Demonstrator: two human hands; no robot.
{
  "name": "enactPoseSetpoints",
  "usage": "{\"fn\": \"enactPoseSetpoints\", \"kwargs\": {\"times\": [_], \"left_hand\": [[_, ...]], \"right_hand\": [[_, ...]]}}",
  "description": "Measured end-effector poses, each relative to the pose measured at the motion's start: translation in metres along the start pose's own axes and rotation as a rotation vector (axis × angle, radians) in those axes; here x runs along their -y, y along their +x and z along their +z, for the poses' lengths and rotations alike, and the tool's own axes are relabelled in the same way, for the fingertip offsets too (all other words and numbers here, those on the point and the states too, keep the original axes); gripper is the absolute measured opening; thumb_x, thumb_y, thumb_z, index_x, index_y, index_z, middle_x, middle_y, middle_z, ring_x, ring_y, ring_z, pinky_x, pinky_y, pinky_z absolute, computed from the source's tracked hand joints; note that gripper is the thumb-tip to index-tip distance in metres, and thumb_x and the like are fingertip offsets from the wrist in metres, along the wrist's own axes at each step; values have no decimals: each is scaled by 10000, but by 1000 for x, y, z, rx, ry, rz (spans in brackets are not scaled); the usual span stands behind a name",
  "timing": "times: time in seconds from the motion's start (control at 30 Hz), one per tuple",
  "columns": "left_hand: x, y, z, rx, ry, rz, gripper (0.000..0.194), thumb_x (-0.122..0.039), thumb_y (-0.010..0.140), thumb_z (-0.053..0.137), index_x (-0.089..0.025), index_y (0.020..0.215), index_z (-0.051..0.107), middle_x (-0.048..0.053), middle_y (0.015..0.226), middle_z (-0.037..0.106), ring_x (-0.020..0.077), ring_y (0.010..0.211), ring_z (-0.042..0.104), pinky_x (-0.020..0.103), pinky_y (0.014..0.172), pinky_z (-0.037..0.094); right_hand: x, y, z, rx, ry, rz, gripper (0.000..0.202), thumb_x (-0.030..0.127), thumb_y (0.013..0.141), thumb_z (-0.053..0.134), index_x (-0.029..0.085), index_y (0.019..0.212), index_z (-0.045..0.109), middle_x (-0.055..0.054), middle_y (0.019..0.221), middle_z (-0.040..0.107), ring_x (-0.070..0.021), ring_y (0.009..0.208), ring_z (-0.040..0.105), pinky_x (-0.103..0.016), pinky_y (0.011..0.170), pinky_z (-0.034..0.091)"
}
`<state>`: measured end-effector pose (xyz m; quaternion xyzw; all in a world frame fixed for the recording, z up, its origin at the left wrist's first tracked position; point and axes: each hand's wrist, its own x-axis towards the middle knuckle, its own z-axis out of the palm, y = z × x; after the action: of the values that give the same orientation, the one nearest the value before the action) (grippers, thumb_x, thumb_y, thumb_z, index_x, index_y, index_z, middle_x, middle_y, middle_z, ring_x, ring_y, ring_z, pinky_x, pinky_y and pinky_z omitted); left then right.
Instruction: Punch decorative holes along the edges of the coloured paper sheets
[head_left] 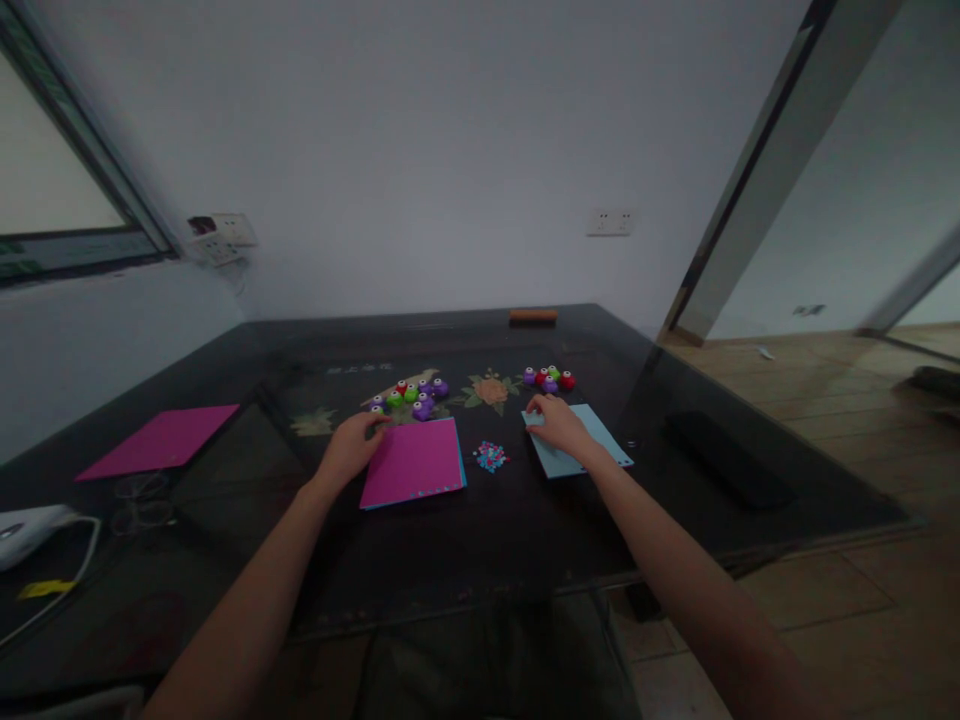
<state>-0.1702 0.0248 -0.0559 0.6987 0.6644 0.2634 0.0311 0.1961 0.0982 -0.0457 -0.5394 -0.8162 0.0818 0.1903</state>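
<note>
My left hand (354, 446) rests at the upper left corner of a pink sheet (416, 462), which lies over a blue one; its fingers are curled, and whether they pinch the paper is too small to tell. My right hand (556, 422) touches the upper left part of a light blue sheet (598, 434) with bent fingers. Between the sheets lies a small pile of pink, blue and white beads (491, 457). Behind the pink sheet is a cluster of purple, green and red eyeball-like pieces (412, 395). A similar cluster (550, 378) sits behind the light blue sheet.
Another pink sheet (161, 440) lies at the left, with glasses (142, 503) near it. A white device (30, 530) with a cable is at the left edge. A long black object (724, 458) lies at the right. An orange-brown bar (533, 316) is at the table's back edge.
</note>
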Motion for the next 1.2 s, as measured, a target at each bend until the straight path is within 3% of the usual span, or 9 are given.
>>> {"fn": "enactPoseSetpoints", "kwargs": {"times": [0.1, 0.27, 0.43, 0.57, 0.97, 1.07, 1.2], "left_hand": [[-1, 0, 1, 3, 7, 22, 332, -329, 774, 445, -188, 996, 647, 96, 1049, 654, 247, 1010, 579, 380, 916, 431], [0, 0, 2, 17, 17, 30, 353, -337, 788, 430, -163, 1016, 636, 117, 1058, 643, 251, 1018, 571, 386, 915, 426], [2, -1, 5, 44, 27, 11, 382, -386, 792, 430, -168, 1033, 631, 105, 1077, 639, 249, 1024, 571, 372, 919, 423], [2, 0, 9, 68, 44, 19, 402, -416, 801, 427, -166, 1046, 624, 104, 1079, 641, 248, 1034, 563, 375, 938, 404], [4, 1, 13, 93, 77, 39, 452, -474, 772, 497, -166, 1081, 611, 110, 1129, 622, 263, 1074, 537, 394, 959, 369], [3, 1, 13, 81, 74, 38, 466, -490, 766, 502, -160, 1076, 614, 114, 1123, 620, 263, 1061, 542, 395, 951, 376], [1, 1, 8, 90, 56, 39, 486, -508, 760, 510, -143, 1058, 625, 129, 1096, 629, 271, 1053, 541, 400, 943, 381]], "right_hand": [[-22, 3, -8, -54, -18, 93, 183, 208, 725, 612, 188, 904, 584, -70, 939, 582, -195, 918, 544, -315, 802, 401], [-69, 0, -25, -86, -120, 435, 181, 215, 765, 541, 189, 927, 618, -154, 991, 575, -282, 929, 555, -394, 734, 427], [-85, 1, -21, -110, -102, 419, 156, 167, 757, 526, 196, 862, 638, -133, 906, 598, -256, 887, 569, -382, 749, 431], [-83, 4, -15, -147, -89, 351, 154, 139, 736, 529, 204, 822, 639, -104, 853, 610, -231, 858, 573, -357, 760, 430], [-74, 2, -23, -113, -121, 367, 180, 193, 763, 534, 184, 909, 640, -130, 933, 602, -243, 880, 573, -350, 740, 431], [-55, 6, -26, -145, -110, 299, 177, 203, 780, 538, 176, 922, 639, -129, 945, 601, -237, 892, 571, -347, 755, 430], [1, 20, -18, -74, 55, -38, 146, 163, 782, 556, 170, 896, 646, -83, 942, 636, -183, 886, 583, -296, 795, 423]]}}
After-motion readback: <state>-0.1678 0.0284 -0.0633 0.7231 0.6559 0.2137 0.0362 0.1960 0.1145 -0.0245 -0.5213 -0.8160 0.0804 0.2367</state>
